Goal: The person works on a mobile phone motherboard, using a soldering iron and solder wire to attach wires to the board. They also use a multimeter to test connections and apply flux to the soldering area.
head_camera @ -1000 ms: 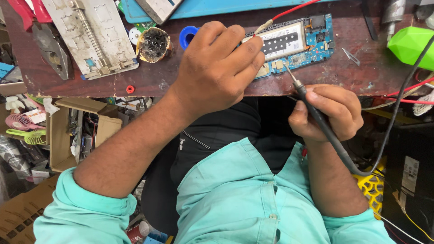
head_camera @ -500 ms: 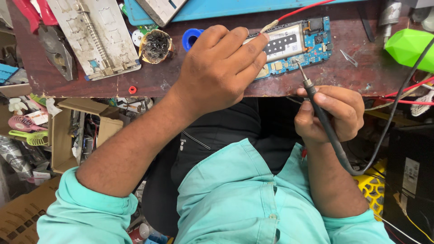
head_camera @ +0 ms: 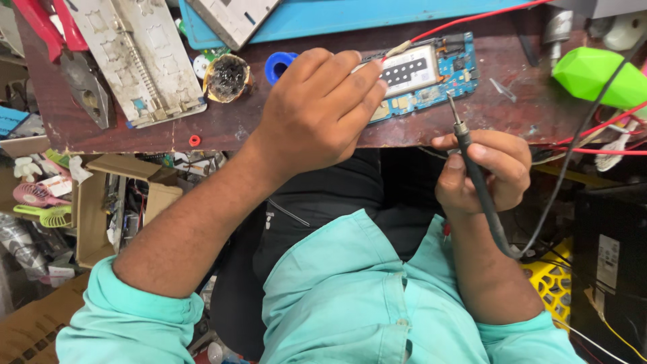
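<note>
1. The circuit board (head_camera: pixel 431 84), blue with a pale screen block on it, lies flat on the tabletop (head_camera: pixel 269 125) near its front edge, its long axis running left to right with the right end tilted slightly away from the person.
2. The left hand (head_camera: pixel 317 114) rests on the board's left end, its fingers (head_camera: pixel 360 87) curled down and pressing the screen block, so this hand is the nearer one and is touching the board.
3. The right hand (head_camera: pixel 482 172) sits just off the tabletop's front edge, below the board's right end, fingers closed around a black soldering iron (head_camera: pixel 472 168).
4. The iron's metal tip points up and away from the person, towards the board's right lower corner; tip and board are close, but I cannot tell whether they touch.
5. A red wire (head_camera: pixel 472 19) runs from the board's top left corner away to the right.
6. Left of the board stand a blue ring (head_camera: pixel 276 64) and a round tin of dark residue (head_camera: pixel 228 75); further left lies a white plastic casing (head_camera: pixel 138 61).
7. Right of the board sits a green faceted object (head_camera: pixel 596 74).
8. The tabletop is worn dark red wood; below it, clutter and cardboard boxes (head_camera: pixel 101 202) crowd the floor.
</note>
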A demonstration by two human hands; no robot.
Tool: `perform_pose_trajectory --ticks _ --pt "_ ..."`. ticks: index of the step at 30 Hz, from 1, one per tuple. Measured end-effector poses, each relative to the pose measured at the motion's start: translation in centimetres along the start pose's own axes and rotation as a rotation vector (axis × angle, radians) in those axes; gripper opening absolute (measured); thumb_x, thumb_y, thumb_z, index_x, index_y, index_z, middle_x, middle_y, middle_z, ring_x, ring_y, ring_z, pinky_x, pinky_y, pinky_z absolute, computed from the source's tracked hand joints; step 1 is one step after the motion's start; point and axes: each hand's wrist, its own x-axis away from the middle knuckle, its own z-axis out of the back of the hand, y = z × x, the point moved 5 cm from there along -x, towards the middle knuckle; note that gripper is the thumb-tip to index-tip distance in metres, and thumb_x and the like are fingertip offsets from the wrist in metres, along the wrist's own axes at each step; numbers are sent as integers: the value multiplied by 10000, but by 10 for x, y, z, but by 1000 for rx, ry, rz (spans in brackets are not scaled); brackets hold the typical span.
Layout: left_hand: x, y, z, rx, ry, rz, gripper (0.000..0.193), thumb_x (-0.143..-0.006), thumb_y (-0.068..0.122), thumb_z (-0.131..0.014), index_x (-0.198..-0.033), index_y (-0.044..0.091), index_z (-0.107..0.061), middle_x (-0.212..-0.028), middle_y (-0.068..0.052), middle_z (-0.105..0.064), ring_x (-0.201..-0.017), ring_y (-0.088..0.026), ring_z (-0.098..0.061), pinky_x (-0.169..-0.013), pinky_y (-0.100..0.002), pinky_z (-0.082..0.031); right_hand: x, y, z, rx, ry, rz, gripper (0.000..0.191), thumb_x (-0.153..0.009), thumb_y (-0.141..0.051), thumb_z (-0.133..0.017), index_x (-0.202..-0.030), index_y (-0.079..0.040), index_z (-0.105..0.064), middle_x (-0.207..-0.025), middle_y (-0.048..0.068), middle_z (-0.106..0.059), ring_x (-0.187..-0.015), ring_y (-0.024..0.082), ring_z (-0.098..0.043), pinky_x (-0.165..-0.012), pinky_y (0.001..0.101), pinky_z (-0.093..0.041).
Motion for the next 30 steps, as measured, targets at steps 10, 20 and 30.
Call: perform_pose_trajectory --ticks 10,20,30 --pt "-21 9 5 -30 -41 -12 185 -856 110 -695 -1001 2 -733 -1119 -125 -704 -1112 -298 -653 -960 -437 -473 -13 -6 -3 -143 31 -86 248 -999 49 -579 -1202 -51 -478 -1031 158 -660 -827 251 -703 -716 329 -612" --pt "-16 19 8 -198 -1 -55 176 -870 124 -688 -1021 45 -732 -1114 -95 -714 -1077 -263 -661 -974 -427 -471 -5 -1 3 -409 251 -261 233 -1036 -42 -517 -1262 -37 -575 -1042 211 -601 -705 265 -673 -716 347 -574" --pt "-15 20 11 -235 46 -81 167 -893 160 -686 -1026 69 -729 -1081 -94 -719 -1020 -248 -658 -978 -420 -462 -113 16 27 -304 185 -442 197 -994 21 -682 -1042 -49 -505 -894 108 -675 -818 171 -712 -738 305 -591"
